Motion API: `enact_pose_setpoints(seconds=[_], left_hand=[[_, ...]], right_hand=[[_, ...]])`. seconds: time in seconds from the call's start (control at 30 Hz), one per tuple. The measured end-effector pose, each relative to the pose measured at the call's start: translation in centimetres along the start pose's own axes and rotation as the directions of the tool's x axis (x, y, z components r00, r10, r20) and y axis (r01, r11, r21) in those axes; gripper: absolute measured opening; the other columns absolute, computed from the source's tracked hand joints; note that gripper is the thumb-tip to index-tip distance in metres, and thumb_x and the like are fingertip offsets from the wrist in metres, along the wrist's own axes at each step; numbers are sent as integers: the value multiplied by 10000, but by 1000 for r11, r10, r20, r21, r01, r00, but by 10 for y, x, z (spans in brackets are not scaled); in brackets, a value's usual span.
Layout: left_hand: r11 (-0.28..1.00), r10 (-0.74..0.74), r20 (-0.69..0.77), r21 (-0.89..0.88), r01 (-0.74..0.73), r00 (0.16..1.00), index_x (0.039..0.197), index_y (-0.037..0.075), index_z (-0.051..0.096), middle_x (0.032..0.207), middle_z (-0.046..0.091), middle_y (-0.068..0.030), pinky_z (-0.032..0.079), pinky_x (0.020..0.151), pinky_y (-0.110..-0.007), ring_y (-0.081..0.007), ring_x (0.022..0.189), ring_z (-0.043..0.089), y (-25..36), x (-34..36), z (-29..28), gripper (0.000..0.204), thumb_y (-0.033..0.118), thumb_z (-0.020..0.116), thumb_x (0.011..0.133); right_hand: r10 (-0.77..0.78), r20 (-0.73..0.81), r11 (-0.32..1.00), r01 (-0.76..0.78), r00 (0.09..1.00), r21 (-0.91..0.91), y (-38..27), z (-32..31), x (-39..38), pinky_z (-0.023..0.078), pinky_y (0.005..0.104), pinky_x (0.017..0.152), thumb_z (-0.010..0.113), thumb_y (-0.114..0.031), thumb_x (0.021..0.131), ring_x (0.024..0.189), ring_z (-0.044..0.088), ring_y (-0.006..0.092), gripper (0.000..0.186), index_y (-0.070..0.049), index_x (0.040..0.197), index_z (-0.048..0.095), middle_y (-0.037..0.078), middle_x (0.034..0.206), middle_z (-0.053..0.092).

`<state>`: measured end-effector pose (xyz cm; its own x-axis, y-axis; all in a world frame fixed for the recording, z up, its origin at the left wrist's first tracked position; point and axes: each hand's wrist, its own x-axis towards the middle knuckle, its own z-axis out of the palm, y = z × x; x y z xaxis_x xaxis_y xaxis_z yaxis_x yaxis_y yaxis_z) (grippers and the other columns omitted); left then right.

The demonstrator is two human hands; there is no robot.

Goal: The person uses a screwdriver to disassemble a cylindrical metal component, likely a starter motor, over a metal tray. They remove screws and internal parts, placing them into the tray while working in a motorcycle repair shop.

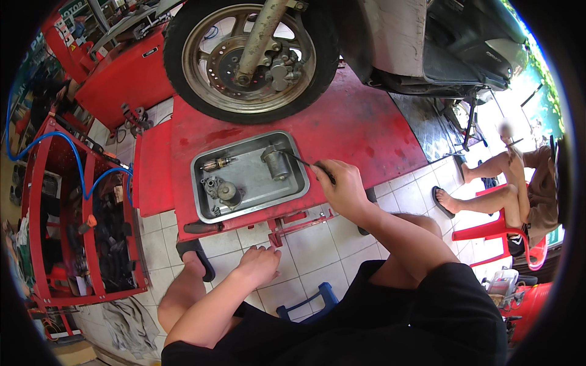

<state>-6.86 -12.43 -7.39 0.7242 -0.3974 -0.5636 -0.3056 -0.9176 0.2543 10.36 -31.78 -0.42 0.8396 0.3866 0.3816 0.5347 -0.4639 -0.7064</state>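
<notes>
The right hand [343, 183] is closing around the dark handle of a thin tool [303, 161], fingers curled tight over it, so most of the handle is hidden and only the slim shaft is showing. That shaft is reaching out to the small cylindrical motor [276, 162], which is sitting in the upper right part of the grey metal tray [292, 194]; whether the tip is actually touching the motor housing is hard to tell from here. The tray is resting on the red lift platform [360, 122], near its front edge.

Also lying in the tray: a copper-wound armature [217, 163] at the upper left, and a grey housing part [223, 191] at the lower left, its details too small to make out.

The left hand [260, 264] is holding nothing, resting palm down with fingers loosely spread on the person's own knee, well apart from the tray.

Above the tray, a scooter's front wheel [250, 58] is standing on the platform, its top cut off by the frame edge, the scooter body running out of view at the upper right. A red tool cart [79, 226] is standing at the left, its shelves dark and cluttered, contents unreadable. At the right edge another person [525, 183] is sitting on a red plastic chair, partly cut off by the dark rim.
</notes>
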Motion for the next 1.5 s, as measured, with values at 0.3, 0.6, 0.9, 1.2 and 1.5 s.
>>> enact_pose_setpoints(seconds=[0.3,0.6,0.9,1.2,1.5], left_hand=[[1000,-11,-40,-22,10,999,1171,20,587,1128,646,-139,493,937,-451,-319,1088,629,0,-7,-4,505,351,742,823],[999,-18,-53,-38,16,998,1162,17,600,1116,649,-144,493,942,-446,-322,1089,625,2,-14,-9,495,348,740,823],[999,-13,-94,-43,9,995,1146,11,599,1109,650,-141,496,937,-450,-322,1083,626,2,-21,-10,481,339,741,823],[998,-14,-55,-68,10,998,1151,-1,598,1160,634,-149,478,968,-471,-319,1074,636,1,-18,-12,477,330,732,833],[999,-5,-43,-38,3,999,1153,17,590,1117,641,-144,502,929,-451,-322,1082,629,1,-14,-9,496,366,734,830]], right_hand=[[1,46,1000,0,999,-23,18,18,-26,486,432,641,610,-124,926,706,623,382,198,41,1035,629,202,775,629],[500,383,675,-627,776,389,40,61,-68,384,231,475,495,-174,1038,524,468,77,291,45,1215,569,66,748,648],[556,750,57,-916,359,396,40,59,-44,370,265,548,454,-255,1061,577,421,110,248,-43,955,527,2,720,484],[479,844,-162,-921,241,355,57,68,-32,146,293,436,547,-319,1012,442,190,83,418,-187,677,336,-65,558,254],[594,716,13,-895,366,446,56,78,-37,132,303,406,579,-325,994,412,182,81,439,-186,649,346,-69,544,244]])
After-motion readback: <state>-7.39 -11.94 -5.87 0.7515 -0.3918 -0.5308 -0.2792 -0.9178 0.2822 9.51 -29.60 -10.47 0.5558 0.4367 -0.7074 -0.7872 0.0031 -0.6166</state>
